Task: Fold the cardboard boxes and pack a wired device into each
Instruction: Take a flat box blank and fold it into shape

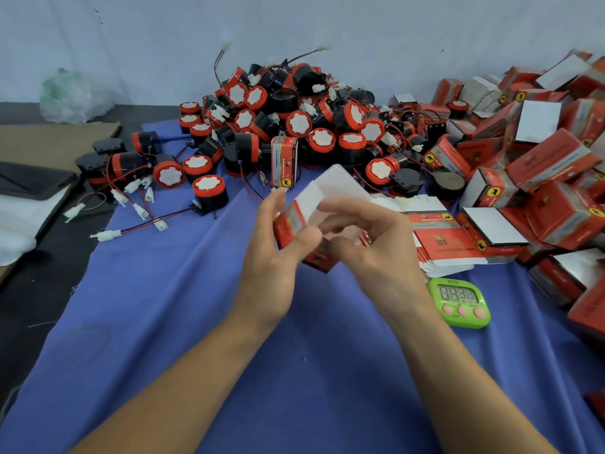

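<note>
Box (pixel 296 221) | red-and-white cardboard | half-folded, blurred | both hands gripping

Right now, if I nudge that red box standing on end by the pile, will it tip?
Probably tips easily: the box stands tall on its narrow end on blue cloth. Likely light, being thin cardboard, though whether it's filled is hidden.

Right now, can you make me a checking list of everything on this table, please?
Surface: wrinkled blue cloth.
Job's things: half-folded box held up; pile of red-and-black devices behind it; flat boxes and a heap of folded boxes on the right.
Clutter: green timer beside the right wrist.
Hands: left hand and right hand both grip the box; blurred.
Cables: red-and-black wires with white plugs trail loose at left.
Surroundings: pale wall, plastic bag, cardboard sheet at left.
</note>
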`<state>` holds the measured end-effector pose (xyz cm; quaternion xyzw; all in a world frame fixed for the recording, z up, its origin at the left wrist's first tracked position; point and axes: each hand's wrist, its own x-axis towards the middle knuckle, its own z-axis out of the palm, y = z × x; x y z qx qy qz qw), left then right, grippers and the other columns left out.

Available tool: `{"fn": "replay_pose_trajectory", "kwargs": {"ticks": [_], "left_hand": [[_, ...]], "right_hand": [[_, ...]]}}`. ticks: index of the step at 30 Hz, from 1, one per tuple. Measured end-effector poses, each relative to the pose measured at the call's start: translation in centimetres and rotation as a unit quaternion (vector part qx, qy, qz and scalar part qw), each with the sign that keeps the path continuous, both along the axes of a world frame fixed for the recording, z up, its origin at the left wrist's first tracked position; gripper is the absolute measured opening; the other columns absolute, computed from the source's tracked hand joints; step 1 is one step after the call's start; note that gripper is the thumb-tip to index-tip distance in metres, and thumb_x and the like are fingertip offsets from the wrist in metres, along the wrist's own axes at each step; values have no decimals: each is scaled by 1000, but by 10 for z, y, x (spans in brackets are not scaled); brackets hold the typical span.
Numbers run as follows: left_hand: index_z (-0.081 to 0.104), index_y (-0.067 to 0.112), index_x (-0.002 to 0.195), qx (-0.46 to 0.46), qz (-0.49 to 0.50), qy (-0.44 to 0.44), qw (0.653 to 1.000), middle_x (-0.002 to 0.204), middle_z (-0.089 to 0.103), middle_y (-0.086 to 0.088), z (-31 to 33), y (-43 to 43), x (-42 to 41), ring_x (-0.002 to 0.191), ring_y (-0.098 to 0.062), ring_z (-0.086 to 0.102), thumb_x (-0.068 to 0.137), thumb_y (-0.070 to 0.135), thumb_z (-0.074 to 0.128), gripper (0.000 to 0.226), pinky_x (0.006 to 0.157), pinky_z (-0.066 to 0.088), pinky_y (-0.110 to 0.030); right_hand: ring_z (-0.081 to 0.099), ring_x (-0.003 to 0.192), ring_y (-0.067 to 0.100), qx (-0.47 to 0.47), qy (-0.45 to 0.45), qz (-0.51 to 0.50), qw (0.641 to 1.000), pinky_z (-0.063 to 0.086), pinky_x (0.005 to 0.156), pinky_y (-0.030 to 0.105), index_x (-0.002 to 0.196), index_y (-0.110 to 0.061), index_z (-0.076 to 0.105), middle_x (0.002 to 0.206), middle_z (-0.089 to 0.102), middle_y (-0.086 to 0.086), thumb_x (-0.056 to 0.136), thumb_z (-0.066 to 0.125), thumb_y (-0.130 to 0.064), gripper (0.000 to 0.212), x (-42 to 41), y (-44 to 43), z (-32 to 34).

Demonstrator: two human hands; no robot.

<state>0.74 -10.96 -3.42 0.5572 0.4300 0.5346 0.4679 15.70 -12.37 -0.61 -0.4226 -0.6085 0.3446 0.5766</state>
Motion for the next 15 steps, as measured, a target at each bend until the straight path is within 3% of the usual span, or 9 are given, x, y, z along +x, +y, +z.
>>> {"fn": "replay_pose_trajectory", "kwargs": {"ticks": [2, 3, 5, 7, 10, 12, 13, 15], "left_hand": [[52, 44, 140, -29, -41, 18, 999, 136, 67, 9, -3, 6, -3, 128, -15, 62, 66, 47, 78, 79, 108, 51, -49], [55, 37, 140, -22, -44, 46, 998, 129, 70, 6, -4, 10, -7, 122, -17, 66, 65, 40, 83, 81, 104, 54, -47], [62, 34, 131, 30, -19, 171, 985, 116, 73, 17, -4, 19, -18, 109, -3, 68, 64, 34, 86, 71, 93, 56, -26], [64, 41, 120, 60, 20, 274, 960, 102, 69, 35, -5, 27, -28, 96, 15, 62, 64, 35, 89, 61, 74, 46, -5], [60, 43, 121, 5, 51, 279, 959, 94, 62, 38, -11, 39, -39, 87, 24, 57, 70, 28, 92, 62, 64, 43, -2], [58, 44, 122, -13, 43, 264, 964, 100, 62, 37, -15, 46, -43, 88, 25, 57, 71, 27, 91, 62, 64, 43, -1], [59, 43, 124, -15, 35, 264, 964, 103, 63, 36, -16, 48, -44, 91, 24, 57, 72, 27, 90, 63, 64, 43, -1], [59, 40, 130, -12, 20, 266, 964, 107, 64, 34, -18, 51, -46, 93, 24, 56, 72, 26, 90, 67, 64, 43, 0]], "right_hand": [[70, 94, 22, 39, -134, -47, 989, 46, 105, 37, 94, -37, 72, 80, 76, -10, 70, 59, 19, 62, -3, 0, -5], [68, 97, 25, 47, -186, -63, 979, 37, 113, 37, 91, -40, 70, 81, 75, -13, 71, 60, 18, 63, -4, 2, -7], [65, 102, 27, 48, -243, -88, 965, 29, 118, 29, 89, -35, 75, 86, 75, -14, 76, 60, 15, 54, -5, 5, -11], [63, 106, 25, 37, -257, -129, 957, 31, 112, 17, 94, -28, 80, 91, 74, -15, 81, 59, 12, 47, -8, 5, -15], [65, 101, 4, -21, -193, -180, 964, 45, 91, 11, 96, -37, 78, 93, 72, -23, 85, 58, 7, 49, -8, 6, -12], [63, 98, -5, -65, -159, -213, 962, 42, 80, 1, 99, -40, 75, 99, 71, -25, 87, 57, 2, 48, 4, 13, -6], [64, 94, -2, -74, -175, -228, 955, 43, 78, 2, 107, -37, 75, 104, 71, -23, 87, 56, -2, 44, 11, 19, -3], [67, 99, 18, -96, -253, -246, 931, 53, 88, 25, 128, -30, 68, 118, 70, -7, 90, 58, -15, 42, 29, 38, 2]]}}
